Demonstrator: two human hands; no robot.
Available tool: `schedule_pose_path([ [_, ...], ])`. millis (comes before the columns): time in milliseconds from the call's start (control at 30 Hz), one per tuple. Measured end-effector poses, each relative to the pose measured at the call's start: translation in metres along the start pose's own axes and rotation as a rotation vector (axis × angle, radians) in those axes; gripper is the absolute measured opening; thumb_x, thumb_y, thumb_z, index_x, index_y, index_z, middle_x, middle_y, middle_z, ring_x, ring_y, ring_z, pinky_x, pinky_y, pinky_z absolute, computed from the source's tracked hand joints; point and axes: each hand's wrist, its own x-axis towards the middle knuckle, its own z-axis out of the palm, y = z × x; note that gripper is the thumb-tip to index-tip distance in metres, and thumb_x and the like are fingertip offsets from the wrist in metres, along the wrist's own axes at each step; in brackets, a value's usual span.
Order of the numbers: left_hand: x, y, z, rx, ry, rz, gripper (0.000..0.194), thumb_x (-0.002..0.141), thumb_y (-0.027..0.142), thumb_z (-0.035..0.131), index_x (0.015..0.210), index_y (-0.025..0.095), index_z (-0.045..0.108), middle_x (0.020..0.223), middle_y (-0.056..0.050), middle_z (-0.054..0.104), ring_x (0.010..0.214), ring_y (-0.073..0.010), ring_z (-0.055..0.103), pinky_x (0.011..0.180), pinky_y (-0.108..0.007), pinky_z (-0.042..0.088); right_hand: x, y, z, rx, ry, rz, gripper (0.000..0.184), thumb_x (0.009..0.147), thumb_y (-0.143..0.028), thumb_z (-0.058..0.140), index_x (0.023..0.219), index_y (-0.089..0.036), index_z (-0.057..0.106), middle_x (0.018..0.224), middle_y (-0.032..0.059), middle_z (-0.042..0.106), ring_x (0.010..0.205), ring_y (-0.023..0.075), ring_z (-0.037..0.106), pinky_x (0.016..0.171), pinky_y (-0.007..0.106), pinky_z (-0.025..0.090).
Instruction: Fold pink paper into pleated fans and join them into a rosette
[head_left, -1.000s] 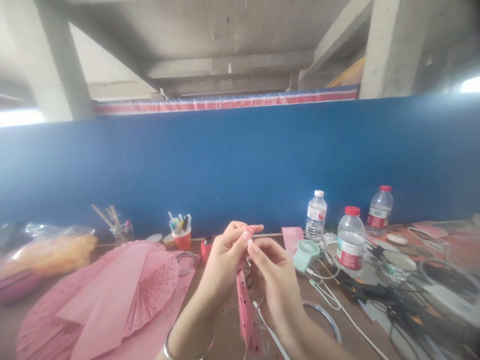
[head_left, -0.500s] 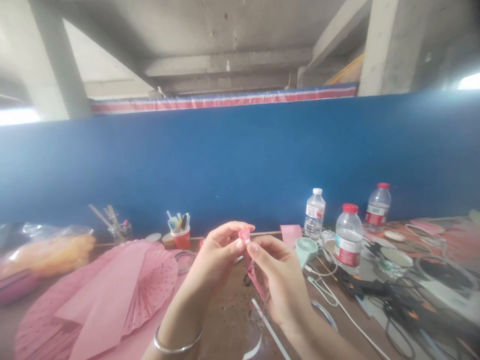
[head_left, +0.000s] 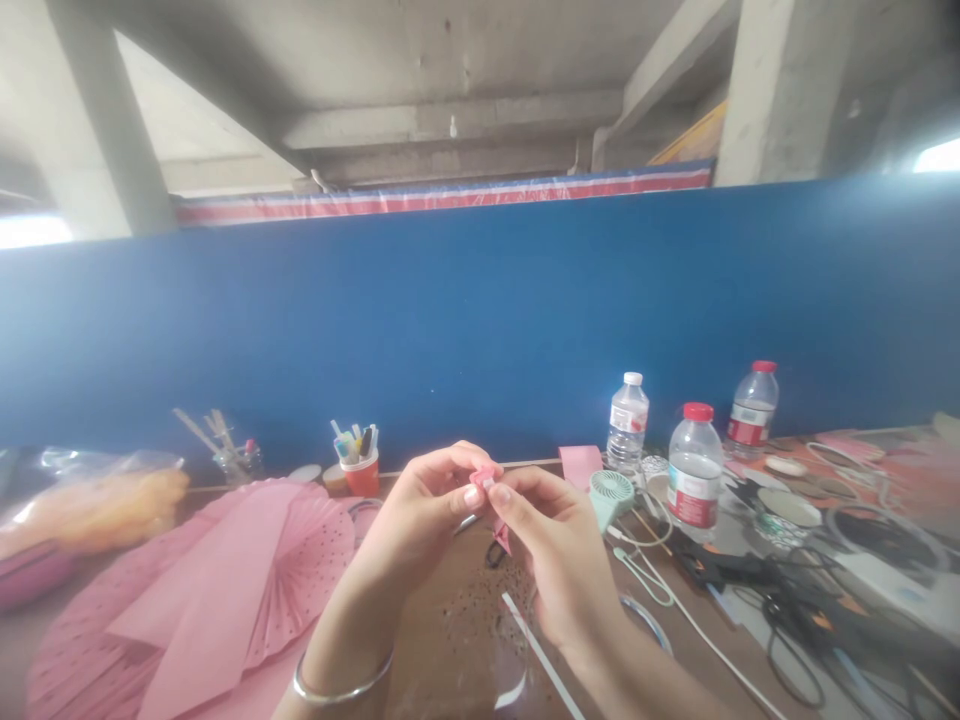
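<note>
Over the brown table my two hands meet in the middle, pinching a small rolled pink paper strip [head_left: 486, 474] between thumbs and index fingers. My left hand [head_left: 429, 510], with a silver bangle on its wrist, grips the roll from the left. From the other side my right hand [head_left: 559, 535] holds it, with its thumb against the roll. A loose pink end shows below the fingertips; the right hand hides part of it. To the left lies a large pleated pink paper fan [head_left: 315, 560] with flat pink paper strips [head_left: 217, 600] across it.
A cup of pens [head_left: 360, 470] and a plastic bag [head_left: 97, 500] stand at the back left. On the right are three bottles, one red-capped [head_left: 696, 475], a green mini fan [head_left: 611, 495] and tangled cables [head_left: 787, 620]. A white strip [head_left: 541, 655] lies in front. A blue partition [head_left: 465, 320] rises behind.
Both hands still pinch the pink roll and have shifted slightly left. The fingers have moved around it, and less of the loose pink end shows beneath them.
</note>
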Motion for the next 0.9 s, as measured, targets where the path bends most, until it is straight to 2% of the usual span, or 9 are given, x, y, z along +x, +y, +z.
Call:
schedule_pose_path([
  [167, -0.0001, 0.0003, 0.0001, 0.025, 0.028, -0.018, 0.013, 0.067, 0.027, 0.068, 0.076, 0.018, 0.063, 0.071, -0.001, 0.052, 0.066, -0.0126, 0.052, 0.06, -0.026, 0.044, -0.0012, -0.0002, -0.0003, -0.04, 0.038, 0.009, 0.013, 0.067, -0.032, 0.068, 0.064, -0.019, 0.065, 0.069, 0.0027, 0.066, 0.058, 0.0119, 0.054, 0.049, 0.023, 0.038],
  [500, 0.0002, 0.0014, 0.0008, -0.003, -0.032, 0.007, 0.007, 0.072, 0.02, 0.063, 0.08, 0.02, 0.064, 0.072, 0.001, 0.052, 0.063, -0.0102, 0.053, 0.06, -0.025, 0.043, 0.0005, -0.0018, 0.0002, -0.087, 0.045, -0.026, 0.013, 0.067, -0.032, 0.068, 0.063, -0.02, 0.066, 0.067, 0.0011, 0.065, 0.064, 0.0128, 0.055, 0.06, 0.026, 0.042],
  [700, -0.0003, 0.0016, 0.0009, 0.026, -0.006, 0.011, 0.007, 0.07, 0.021, 0.065, 0.078, 0.02, 0.066, 0.074, 0.0, 0.051, 0.064, -0.01, 0.052, 0.059, -0.024, 0.043, -0.001, -0.0015, 0.0003, -0.065, 0.054, 0.003, 0.015, 0.066, -0.033, 0.068, 0.061, -0.019, 0.064, 0.063, 0.0019, 0.062, 0.059, 0.0135, 0.055, 0.05, 0.025, 0.041],
  [800, -0.0003, 0.0019, -0.0004, 0.067, 0.02, 0.033, 0.009, 0.068, 0.022, 0.068, 0.076, 0.021, 0.067, 0.075, 0.0, 0.051, 0.062, -0.009, 0.05, 0.057, -0.023, 0.043, -0.0005, -0.0025, 0.0007, -0.043, 0.045, 0.0, 0.014, 0.066, -0.032, 0.069, 0.061, -0.019, 0.064, 0.063, 0.0012, 0.063, 0.059, 0.0126, 0.055, 0.052, 0.025, 0.042],
  [900, -0.0016, 0.0047, -0.0006, 0.218, 0.082, 0.055, 0.011, 0.067, 0.025, 0.068, 0.077, 0.019, 0.07, 0.075, -0.002, 0.053, 0.065, -0.0113, 0.051, 0.059, -0.024, 0.044, 0.0006, -0.0033, 0.0006, -0.027, 0.034, -0.01, 0.015, 0.067, -0.031, 0.068, 0.06, -0.018, 0.063, 0.061, 0.0004, 0.062, 0.058, 0.0121, 0.055, 0.056, 0.025, 0.044],
])
